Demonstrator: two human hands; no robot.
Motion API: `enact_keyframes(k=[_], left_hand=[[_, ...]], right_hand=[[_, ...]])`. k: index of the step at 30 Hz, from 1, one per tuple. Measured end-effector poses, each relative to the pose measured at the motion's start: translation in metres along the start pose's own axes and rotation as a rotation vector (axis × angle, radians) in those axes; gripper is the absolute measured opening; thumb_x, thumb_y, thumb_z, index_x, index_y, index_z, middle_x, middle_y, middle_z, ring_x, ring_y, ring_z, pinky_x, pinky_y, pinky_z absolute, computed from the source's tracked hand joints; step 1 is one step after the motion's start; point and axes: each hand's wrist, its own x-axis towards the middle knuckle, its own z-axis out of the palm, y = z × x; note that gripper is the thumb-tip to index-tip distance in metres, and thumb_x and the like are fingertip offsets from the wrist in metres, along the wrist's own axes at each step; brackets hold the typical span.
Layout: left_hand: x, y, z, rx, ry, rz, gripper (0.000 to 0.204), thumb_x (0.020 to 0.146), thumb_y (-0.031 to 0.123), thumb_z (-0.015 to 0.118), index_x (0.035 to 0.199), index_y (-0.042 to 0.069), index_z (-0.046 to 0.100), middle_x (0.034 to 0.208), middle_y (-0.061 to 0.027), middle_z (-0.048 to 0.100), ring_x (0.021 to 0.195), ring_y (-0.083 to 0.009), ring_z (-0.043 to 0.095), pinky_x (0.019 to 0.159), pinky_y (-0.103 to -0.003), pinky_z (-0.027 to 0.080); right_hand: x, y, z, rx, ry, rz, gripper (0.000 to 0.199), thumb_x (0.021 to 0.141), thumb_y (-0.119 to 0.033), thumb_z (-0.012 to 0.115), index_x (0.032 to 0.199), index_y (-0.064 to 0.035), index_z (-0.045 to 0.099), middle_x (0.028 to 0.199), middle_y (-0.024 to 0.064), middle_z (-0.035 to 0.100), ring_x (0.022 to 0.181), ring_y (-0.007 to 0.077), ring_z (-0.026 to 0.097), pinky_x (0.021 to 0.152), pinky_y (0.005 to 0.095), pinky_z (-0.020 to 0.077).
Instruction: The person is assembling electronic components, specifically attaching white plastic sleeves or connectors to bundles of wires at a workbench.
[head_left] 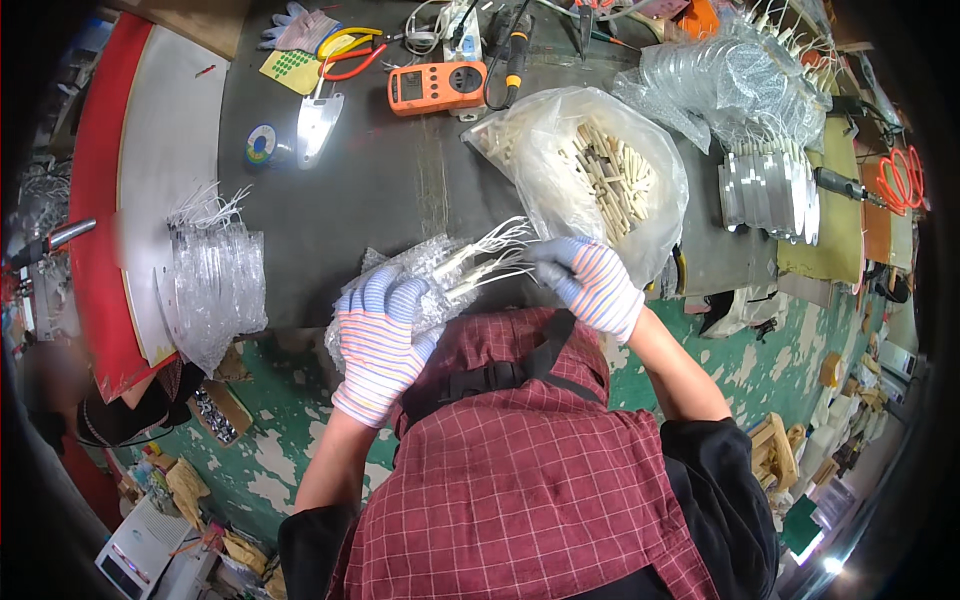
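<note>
Both my hands wear striped knit gloves with grey-blue fingertips. My left hand (380, 340) grips a stack of clear plastic-bagged parts (425, 270) with white wire leads sticking out to the right. My right hand (590, 282) pinches the ends of those white wires (495, 255). Just beyond my right hand lies an open clear bag of cream-coloured stick-shaped parts (600, 170) on the dark worktable (380, 190).
A pile of clear bagged parts with wires (215, 285) lies at the left on a white board (165, 130). An orange meter (437, 86), yellow and red cutters (345, 45), a solder spool (261, 145), more bagged parts (740, 80) and metal plates (765, 190) crowd the table's far side.
</note>
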Motion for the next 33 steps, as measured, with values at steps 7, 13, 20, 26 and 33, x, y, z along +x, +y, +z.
enact_keyframes(k=[7, 13, 20, 26, 33], left_hand=[[-0.002, 0.006, -0.021, -0.078, -0.1, -0.051, 0.067, 0.071, 0.042, 0.084, 0.125, 0.012, 0.059, 0.137, -0.018, 0.05, 0.126, -0.0407, 0.048, 0.107, -0.05, 0.04], [-0.009, -0.079, -0.095, -0.002, 0.53, -0.425, 0.059, 0.083, 0.037, 0.078, 0.127, 0.003, 0.059, 0.124, -0.0207, 0.06, 0.12, -0.0377, 0.056, 0.106, -0.045, 0.042], [-0.018, -0.235, -0.116, 0.077, 0.366, -1.067, 0.06, 0.085, 0.041, 0.075, 0.126, 0.0, 0.057, 0.112, -0.0207, 0.066, 0.109, -0.0362, 0.061, 0.098, -0.043, 0.047], [0.005, -0.223, -0.113, 0.352, 0.222, -1.224, 0.055, 0.08, 0.042, 0.079, 0.116, 0.005, 0.06, 0.113, -0.0211, 0.067, 0.108, -0.0381, 0.063, 0.093, -0.047, 0.05], [-0.051, -0.273, -0.073, 0.771, 0.548, -0.911, 0.052, 0.076, 0.037, 0.085, 0.106, 0.003, 0.059, 0.1, -0.013, 0.067, 0.089, -0.0323, 0.065, 0.081, -0.039, 0.051]], right_hand=[[-0.02, 0.013, -0.009, 0.211, 0.343, 0.221, 0.024, 0.096, -0.011, 0.057, 0.115, 0.0025, 0.066, 0.101, 0.012, 0.067, 0.08, 0.0178, 0.065, 0.077, 0.0312, 0.052], [-0.038, 0.031, -0.01, 0.297, 0.444, 0.227, 0.021, 0.098, -0.008, 0.057, 0.115, -0.0007, 0.067, 0.084, 0.0021, 0.062, 0.074, 0.0096, 0.057, 0.072, 0.0259, 0.0487], [-0.018, -0.008, 0.021, 0.268, 0.285, 0.195, 0.02, 0.098, -0.004, 0.057, 0.115, 0.0001, 0.066, 0.086, 0.0013, 0.064, 0.078, 0.0081, 0.059, 0.075, 0.0251, 0.0493], [-0.022, -0.009, 0.033, 0.183, 0.238, 0.142, 0.019, 0.097, -0.003, 0.058, 0.114, 0.0018, 0.066, 0.089, 0.0042, 0.067, 0.077, 0.009, 0.059, 0.074, 0.0255, 0.0497], [-0.029, -0.002, 0.029, 0.185, 0.257, 0.124, 0.021, 0.096, -0.005, 0.058, 0.115, 0.0024, 0.065, 0.093, 0.0047, 0.067, 0.081, 0.0092, 0.061, 0.076, 0.0258, 0.0494]])
